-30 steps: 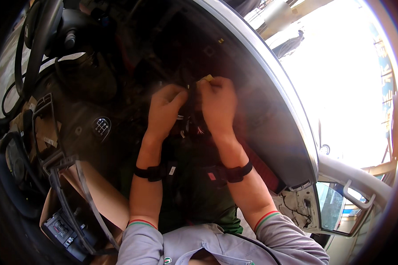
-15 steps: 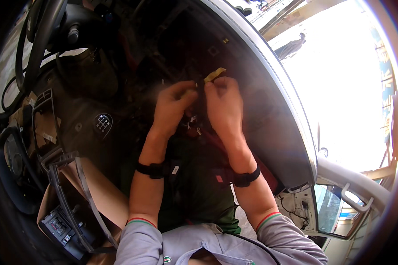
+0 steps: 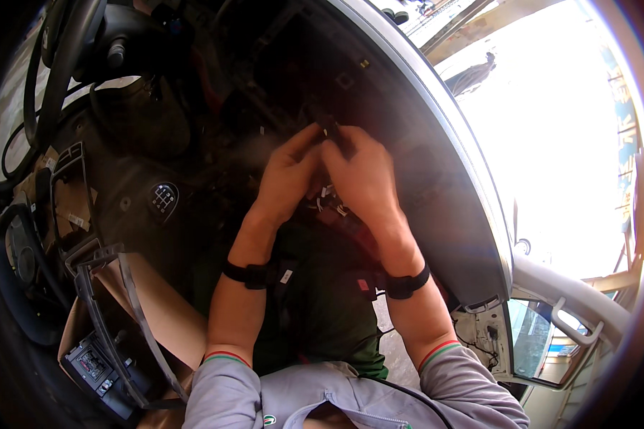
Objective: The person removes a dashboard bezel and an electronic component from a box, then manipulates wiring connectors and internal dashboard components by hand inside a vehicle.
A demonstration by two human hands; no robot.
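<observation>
My left hand (image 3: pixel 283 179) and my right hand (image 3: pixel 368 170) meet over the dark interior of a vehicle, fingers bent and fingertips close together. Between the fingertips is a small dark piece (image 3: pixel 344 144) with a yellow spot at its upper end; its kind is too dark to tell. Both hands are closed at it, and the fingers partly cover it. Just below the hands, white-tipped wire ends or connectors (image 3: pixel 341 209) show against a dark reddish area. Each wrist wears a black band.
A curved dashboard or trim panel (image 3: pixel 444 164) arcs along my right. To my left are a steering wheel (image 3: pixel 68 71), a gear-pattern plate (image 3: pixel 164 200) and a cardboard box (image 3: pixel 161 307) holding dark trim frames and a black unit (image 3: pixel 96 365). An open door (image 3: pixel 494 336) stands at lower right.
My hands have come together, the left moving slightly right. The yellow strip that stood out from my right fingertips no longer shows; a dark piece is between the fingers now.
</observation>
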